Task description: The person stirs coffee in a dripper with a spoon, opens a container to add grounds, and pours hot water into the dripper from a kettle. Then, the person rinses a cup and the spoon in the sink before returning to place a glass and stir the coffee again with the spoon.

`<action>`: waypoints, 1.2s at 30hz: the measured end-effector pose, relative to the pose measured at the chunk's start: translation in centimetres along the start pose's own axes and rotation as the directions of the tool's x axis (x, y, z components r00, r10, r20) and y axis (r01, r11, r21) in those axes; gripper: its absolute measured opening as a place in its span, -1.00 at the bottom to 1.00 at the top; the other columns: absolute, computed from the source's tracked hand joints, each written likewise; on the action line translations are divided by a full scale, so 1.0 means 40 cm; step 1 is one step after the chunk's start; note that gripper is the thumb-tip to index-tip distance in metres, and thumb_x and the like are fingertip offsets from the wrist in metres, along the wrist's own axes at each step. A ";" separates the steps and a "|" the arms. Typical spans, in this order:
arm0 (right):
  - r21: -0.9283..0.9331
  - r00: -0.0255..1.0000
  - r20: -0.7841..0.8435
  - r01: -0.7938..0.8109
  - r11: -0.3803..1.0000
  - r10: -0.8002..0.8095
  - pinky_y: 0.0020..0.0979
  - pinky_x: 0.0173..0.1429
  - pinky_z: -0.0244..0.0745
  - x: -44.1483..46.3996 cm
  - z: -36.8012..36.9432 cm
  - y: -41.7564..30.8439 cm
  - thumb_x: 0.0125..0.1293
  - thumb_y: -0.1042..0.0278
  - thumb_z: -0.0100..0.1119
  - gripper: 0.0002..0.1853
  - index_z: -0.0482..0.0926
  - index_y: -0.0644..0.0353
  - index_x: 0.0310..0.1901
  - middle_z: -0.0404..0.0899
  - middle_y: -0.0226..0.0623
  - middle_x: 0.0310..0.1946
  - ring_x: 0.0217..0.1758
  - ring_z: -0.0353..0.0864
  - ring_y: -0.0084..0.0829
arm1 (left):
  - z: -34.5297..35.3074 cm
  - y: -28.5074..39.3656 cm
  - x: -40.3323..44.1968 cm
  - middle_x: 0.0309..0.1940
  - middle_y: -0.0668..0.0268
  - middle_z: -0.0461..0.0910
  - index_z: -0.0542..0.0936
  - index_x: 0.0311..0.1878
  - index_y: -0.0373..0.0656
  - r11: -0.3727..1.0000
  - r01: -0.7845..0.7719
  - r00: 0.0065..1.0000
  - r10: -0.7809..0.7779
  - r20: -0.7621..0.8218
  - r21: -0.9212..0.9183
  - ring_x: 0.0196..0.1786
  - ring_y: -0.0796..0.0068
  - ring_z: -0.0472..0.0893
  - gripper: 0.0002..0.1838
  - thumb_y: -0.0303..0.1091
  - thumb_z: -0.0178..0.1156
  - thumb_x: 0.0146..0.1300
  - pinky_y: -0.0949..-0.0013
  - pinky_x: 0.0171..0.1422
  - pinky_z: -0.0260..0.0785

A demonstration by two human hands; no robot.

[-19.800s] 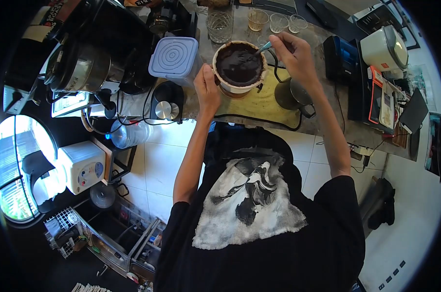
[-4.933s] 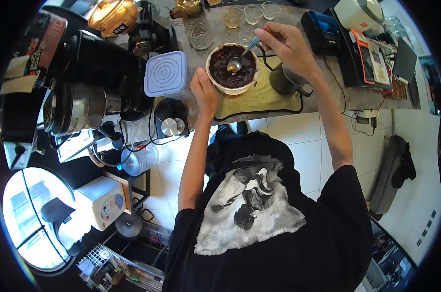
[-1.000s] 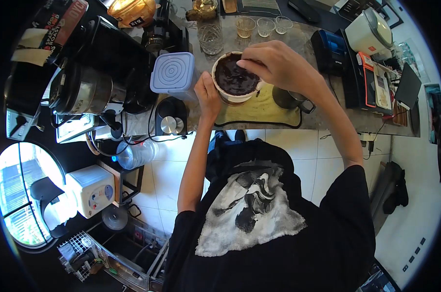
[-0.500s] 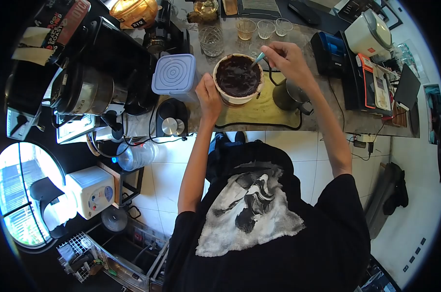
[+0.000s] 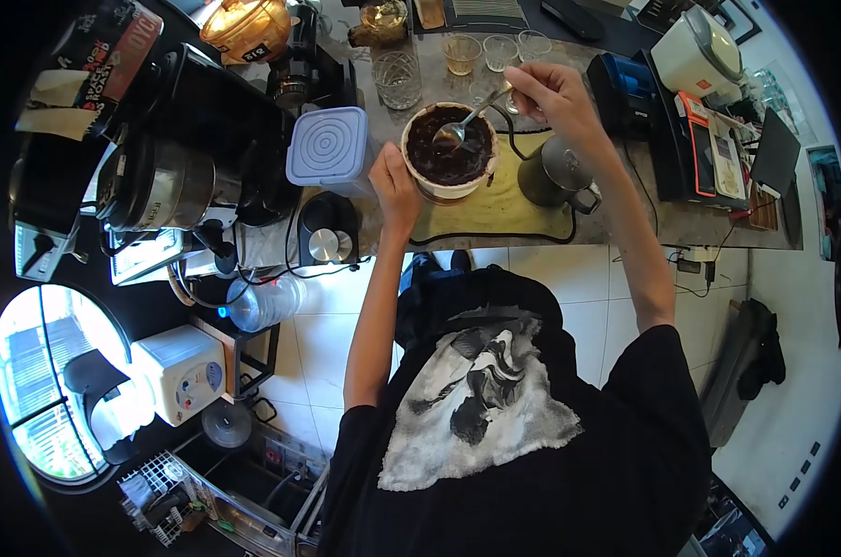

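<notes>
My right hand [image 5: 548,97] pinches the handle of a metal spoon [image 5: 472,119], whose bowl shows at the surface of the wet, dark coffee grounds [image 5: 439,160]. The grounds fill a pale, paper-lined coffee dripper [image 5: 488,174]. Against the dripper's left side rests my left hand [image 5: 394,188], its fingers curved round the rim and partly hidden. Under the dripper lies a yellow-green mat [image 5: 513,218] with a dark edge. A grey gooseneck kettle [image 5: 549,176] stands on the mat, just below my right forearm.
A lidded lavender container [image 5: 328,148] stands close left of my left hand. Behind the dripper are a cut-glass tumbler [image 5: 397,82] and several small glasses [image 5: 462,56]. A black coffee machine [image 5: 221,130] occupies the left side; a blue-black printer [image 5: 622,97] stands right.
The spoon has risen and tilted, so its bowl now shows above the grounds. My right hand has moved slightly up and right; my left hand stays on the dripper.
</notes>
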State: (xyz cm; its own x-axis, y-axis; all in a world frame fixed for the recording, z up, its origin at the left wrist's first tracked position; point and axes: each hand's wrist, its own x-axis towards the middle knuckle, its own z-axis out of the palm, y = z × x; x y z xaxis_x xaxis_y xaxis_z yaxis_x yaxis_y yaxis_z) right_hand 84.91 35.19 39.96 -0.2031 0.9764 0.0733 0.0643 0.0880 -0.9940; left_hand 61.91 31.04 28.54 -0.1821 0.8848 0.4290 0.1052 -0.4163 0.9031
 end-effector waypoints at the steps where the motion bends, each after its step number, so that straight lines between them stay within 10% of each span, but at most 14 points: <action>1: -0.114 0.997 -0.013 0.073 0.991 -0.075 -0.59 -0.52 0.10 -0.007 0.006 -0.020 0.40 0.20 0.14 -0.67 0.55 0.21 -0.48 0.41 -0.54 -0.65 -0.62 0.21 -0.74 | -0.001 -0.001 -0.001 -0.63 0.43 0.20 0.25 -0.51 -0.25 1.000 0.000 1.000 0.000 0.003 -0.002 -0.48 0.68 0.16 -0.57 -0.24 -0.21 0.54 0.40 -0.45 0.04; 8: -0.558 0.936 0.094 0.333 0.760 -0.340 -0.54 -0.48 0.19 -0.041 0.051 -0.093 0.38 0.25 0.16 -0.69 0.53 0.35 -0.40 0.32 -0.49 -0.68 -0.59 0.22 -0.68 | -0.001 -0.010 -0.004 -0.63 0.43 0.21 0.25 -0.50 -0.26 0.999 0.035 0.999 -0.034 0.013 -0.034 -0.48 0.68 0.17 -0.55 -0.21 -0.21 0.54 0.40 -0.45 0.05; 15: -0.590 0.913 0.233 0.406 0.698 -0.335 -0.27 -0.46 0.29 -0.064 0.077 -0.102 0.33 0.34 0.17 -0.74 0.54 0.39 -0.40 0.43 -0.08 -0.68 -0.66 0.35 -0.21 | -0.003 -0.016 -0.007 -0.63 0.41 0.21 0.26 -0.50 -0.26 1.000 0.030 1.000 -0.030 0.001 -0.005 -0.47 0.67 0.17 -0.55 -0.21 -0.21 0.54 0.40 -0.45 0.06; 36: -0.644 0.880 0.384 0.473 0.601 -0.280 -0.18 -0.35 0.37 -0.027 0.093 -0.089 0.31 0.34 0.16 -0.75 0.51 0.38 -0.42 0.49 0.02 -0.58 -0.50 0.50 -0.01 | -0.002 0.006 -0.004 -0.59 0.48 0.23 0.26 -0.51 -0.21 0.999 0.039 0.999 -0.039 0.007 0.000 -0.45 0.71 0.19 -0.56 -0.22 -0.23 0.55 0.45 -0.42 0.08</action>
State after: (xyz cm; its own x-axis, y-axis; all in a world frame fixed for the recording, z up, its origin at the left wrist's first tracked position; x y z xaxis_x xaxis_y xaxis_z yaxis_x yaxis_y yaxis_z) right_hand 81.27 33.08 43.13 -0.5720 0.7586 0.3121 0.5722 0.6416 -0.5108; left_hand 61.89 30.77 28.68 -0.1793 0.9019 0.3929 0.0980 -0.3810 0.9194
